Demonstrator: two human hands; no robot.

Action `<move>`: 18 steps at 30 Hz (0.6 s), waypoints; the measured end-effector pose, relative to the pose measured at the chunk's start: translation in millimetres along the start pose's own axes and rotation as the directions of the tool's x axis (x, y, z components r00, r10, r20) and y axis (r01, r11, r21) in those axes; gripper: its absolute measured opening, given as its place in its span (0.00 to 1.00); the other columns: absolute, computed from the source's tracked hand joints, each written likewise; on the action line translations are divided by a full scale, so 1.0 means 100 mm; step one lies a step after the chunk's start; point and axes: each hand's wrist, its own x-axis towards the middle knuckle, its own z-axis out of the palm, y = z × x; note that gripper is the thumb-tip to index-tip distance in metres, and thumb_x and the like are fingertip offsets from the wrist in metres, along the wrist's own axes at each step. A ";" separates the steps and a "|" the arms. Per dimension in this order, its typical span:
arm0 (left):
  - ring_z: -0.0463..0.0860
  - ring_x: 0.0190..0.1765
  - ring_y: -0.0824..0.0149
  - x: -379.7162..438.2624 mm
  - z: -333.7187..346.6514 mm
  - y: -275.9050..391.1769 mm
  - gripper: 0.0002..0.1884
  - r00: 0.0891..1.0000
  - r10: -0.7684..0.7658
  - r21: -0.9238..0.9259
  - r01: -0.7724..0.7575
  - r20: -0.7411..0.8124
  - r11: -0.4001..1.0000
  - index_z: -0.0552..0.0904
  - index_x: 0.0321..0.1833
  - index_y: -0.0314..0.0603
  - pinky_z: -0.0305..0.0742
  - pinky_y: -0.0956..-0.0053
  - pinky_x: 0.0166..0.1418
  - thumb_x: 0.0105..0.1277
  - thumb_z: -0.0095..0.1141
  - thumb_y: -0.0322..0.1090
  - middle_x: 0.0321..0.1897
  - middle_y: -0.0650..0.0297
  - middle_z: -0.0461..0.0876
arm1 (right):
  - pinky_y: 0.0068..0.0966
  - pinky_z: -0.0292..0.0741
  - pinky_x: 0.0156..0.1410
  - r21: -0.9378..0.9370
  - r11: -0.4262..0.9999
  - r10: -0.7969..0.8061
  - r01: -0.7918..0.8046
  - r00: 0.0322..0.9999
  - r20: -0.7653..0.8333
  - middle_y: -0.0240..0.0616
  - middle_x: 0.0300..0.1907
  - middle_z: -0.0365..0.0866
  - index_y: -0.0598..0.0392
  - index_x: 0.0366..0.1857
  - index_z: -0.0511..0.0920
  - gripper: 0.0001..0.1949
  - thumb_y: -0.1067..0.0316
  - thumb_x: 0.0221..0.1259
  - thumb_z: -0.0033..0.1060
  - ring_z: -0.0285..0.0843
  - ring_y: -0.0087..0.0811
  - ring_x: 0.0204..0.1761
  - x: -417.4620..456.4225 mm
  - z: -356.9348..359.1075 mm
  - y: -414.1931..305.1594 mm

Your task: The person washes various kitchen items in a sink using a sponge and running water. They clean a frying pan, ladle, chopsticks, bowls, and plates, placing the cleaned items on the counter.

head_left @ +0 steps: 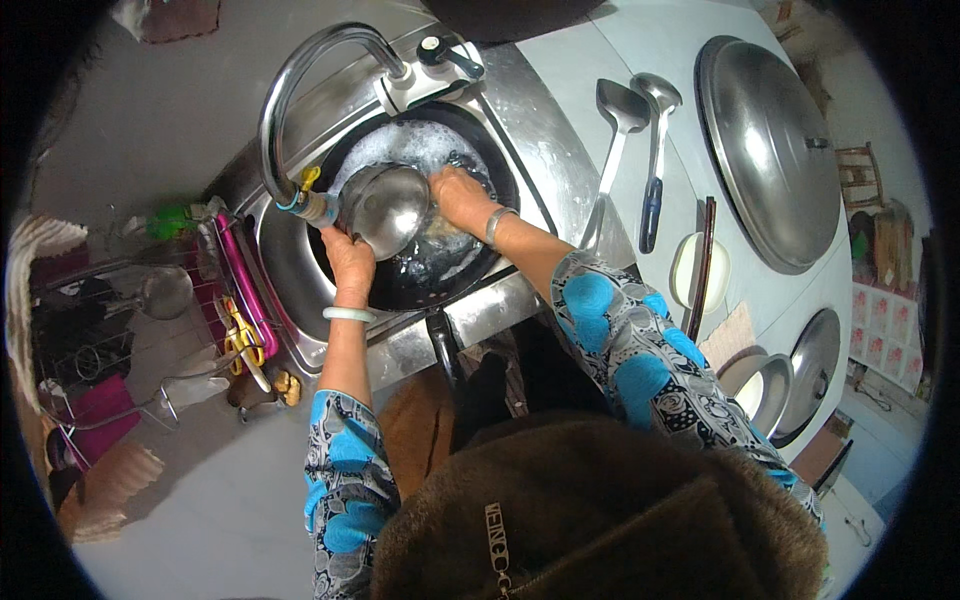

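My left hand (350, 259) grips the rim of a round stainless-steel bowl (391, 212), its rounded outside facing up. The bowl is tilted over a black wok (504, 169) with soapy water, set in a steel sink (289, 277). To the right of the bowl, my right hand (459, 196) reaches into the suds with curled fingers. What those fingers hold, if anything, is hidden by hand and foam. The spout end of a curved chrome faucet (272, 127) hangs close beside the bowl and my left hand.
On the right counter lie a steel spatula (624, 112), a ladle (660, 135), a large domed lid (780, 150) and dark chopsticks (705, 262) across a white dish (686, 274). The wok's handle (444, 345) juts over the sink's front edge. Yellow-handled scissors (238, 337) sit in a wire rack at left.
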 end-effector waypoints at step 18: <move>0.84 0.34 0.53 -0.06 0.11 0.11 0.16 0.774 -0.457 -0.415 0.625 0.438 0.661 0.73 0.47 0.22 0.88 0.57 0.34 0.54 0.45 0.16 0.40 0.45 0.79 | 0.41 0.63 0.72 0.165 0.935 -0.305 0.315 0.948 -0.086 0.53 0.66 0.68 0.58 0.65 0.67 0.26 0.70 0.60 0.54 0.63 0.53 0.69 -0.38 0.19 -0.64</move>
